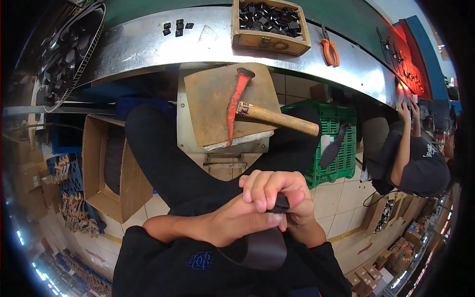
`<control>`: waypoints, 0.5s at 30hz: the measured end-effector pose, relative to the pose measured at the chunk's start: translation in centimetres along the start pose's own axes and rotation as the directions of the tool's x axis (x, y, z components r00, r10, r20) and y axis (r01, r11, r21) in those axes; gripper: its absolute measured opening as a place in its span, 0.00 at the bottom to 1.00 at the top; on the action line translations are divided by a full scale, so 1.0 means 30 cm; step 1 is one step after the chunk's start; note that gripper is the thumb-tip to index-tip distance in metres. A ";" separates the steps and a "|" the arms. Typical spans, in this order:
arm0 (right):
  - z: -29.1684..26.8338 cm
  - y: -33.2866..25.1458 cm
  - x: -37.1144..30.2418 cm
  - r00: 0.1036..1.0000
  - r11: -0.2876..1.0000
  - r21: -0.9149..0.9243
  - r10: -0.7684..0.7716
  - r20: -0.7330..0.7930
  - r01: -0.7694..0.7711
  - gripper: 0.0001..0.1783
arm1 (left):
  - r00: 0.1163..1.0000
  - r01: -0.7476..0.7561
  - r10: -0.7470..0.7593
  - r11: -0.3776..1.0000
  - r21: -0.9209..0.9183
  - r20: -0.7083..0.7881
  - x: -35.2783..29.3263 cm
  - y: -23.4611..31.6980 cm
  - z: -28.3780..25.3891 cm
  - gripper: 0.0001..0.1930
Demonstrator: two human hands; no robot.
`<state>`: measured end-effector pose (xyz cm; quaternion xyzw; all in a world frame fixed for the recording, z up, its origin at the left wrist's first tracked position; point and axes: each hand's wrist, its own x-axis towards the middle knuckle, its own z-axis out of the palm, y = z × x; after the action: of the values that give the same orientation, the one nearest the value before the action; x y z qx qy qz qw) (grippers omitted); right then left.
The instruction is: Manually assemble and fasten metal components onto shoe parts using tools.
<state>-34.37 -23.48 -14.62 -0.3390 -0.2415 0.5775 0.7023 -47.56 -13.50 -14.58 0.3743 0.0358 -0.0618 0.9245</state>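
Note:
Both my hands meet close under the camera, above my lap. My left hand (237,218) and my right hand (282,190) pinch a small black buckle-like piece (282,203) at the end of a dark brown strap (262,250) that loops down toward my chest. My fingers are closed over the piece and hide most of it. Beyond my knees, a hammer (257,113) with a red head and a wooden handle lies on a worn brown board (217,99).
A curved metal bench (143,42) carries a wooden box of small black parts (269,22), a few loose black parts (177,27) and orange pliers (329,49). An open cardboard box (106,163) stands left, a green crate (341,143) right. Another person (415,158) works at right.

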 end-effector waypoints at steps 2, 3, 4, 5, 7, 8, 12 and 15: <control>0.003 0.005 -0.005 1.000 1.000 0.019 -0.018 0.013 0.017 0.30 | 0.992 -0.102 0.102 0.995 0.001 0.069 -0.002 -0.035 -0.011 0.17; 0.000 0.008 -0.004 0.999 0.999 0.035 -0.026 0.026 0.025 0.29 | 0.994 -0.092 0.093 0.995 -0.025 0.055 -0.002 -0.039 -0.009 0.16; -0.006 0.012 -0.005 0.999 0.999 0.037 -0.027 0.023 0.026 0.29 | 0.994 -0.089 0.090 0.996 -0.025 0.055 0.000 -0.040 -0.012 0.16; -0.012 0.018 -0.007 0.999 0.998 0.049 -0.037 0.040 0.035 0.29 | 0.993 -0.082 0.083 0.997 -0.017 0.085 0.001 -0.039 -0.019 0.16; -0.020 0.024 -0.008 0.997 0.997 0.058 -0.052 0.049 0.049 0.29 | 0.990 -0.070 0.071 0.997 -0.010 0.122 0.006 -0.031 -0.030 0.15; -0.024 0.026 -0.006 0.998 0.996 0.077 -0.049 0.044 0.045 0.29 | 0.992 -0.040 0.044 0.998 -0.042 0.119 0.011 -0.023 -0.034 0.15; -0.030 0.037 0.002 0.991 0.996 0.019 0.093 -0.093 -0.092 0.31 | 0.998 0.062 -0.067 0.974 -0.216 -0.014 0.003 0.021 -0.036 0.17; -0.042 0.052 0.016 0.994 0.994 0.047 0.097 -0.049 -0.095 0.34 | 0.989 0.107 -0.126 0.972 -0.208 -0.079 0.001 0.025 -0.037 0.17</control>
<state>-34.36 -23.12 -16.65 -0.3493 -0.1939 0.6071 0.6870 -47.46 -12.20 -14.87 0.2778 0.1064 -0.0948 0.9500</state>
